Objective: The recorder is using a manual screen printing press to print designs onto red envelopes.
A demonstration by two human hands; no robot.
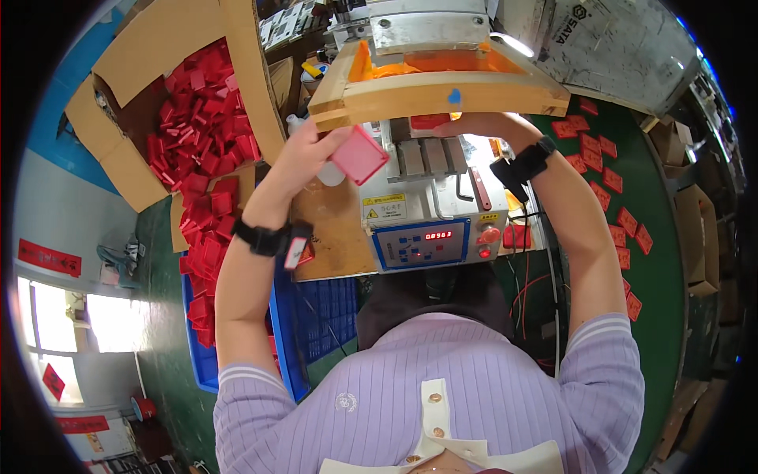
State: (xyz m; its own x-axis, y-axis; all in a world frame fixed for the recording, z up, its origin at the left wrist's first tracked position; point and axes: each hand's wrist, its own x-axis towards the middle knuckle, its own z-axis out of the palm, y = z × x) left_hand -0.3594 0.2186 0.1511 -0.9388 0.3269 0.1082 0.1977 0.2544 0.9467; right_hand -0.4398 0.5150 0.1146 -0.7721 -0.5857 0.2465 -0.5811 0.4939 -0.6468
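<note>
My left hand (pixel 306 156) is closed on a shallow square red plastic box piece (pixel 361 156), pinched at its upper left side and tilted. A white bottle (pixel 330 174) stands just behind that piece. Beneath the front bar of a wooden screen frame (pixel 442 101), my right hand (pixel 483 125) grips the side of another red plastic piece (pixel 429 122) on the machine's bed. The frame hides part of this piece and most of the right hand's fingers. The benchtop printing machine (pixel 418 243) has a lit red display and round red buttons.
At left, a cardboard box (pixel 162 39) and a blue crate (pixel 283 332) hold heaps of red pieces. Flat red pieces (pixel 613 180) lie in rows on a green surface at right. Metal blocks (pixel 426 158), a hex key (pixel 442 201) and a red-handled tool (pixel 480 188) sit on the machine.
</note>
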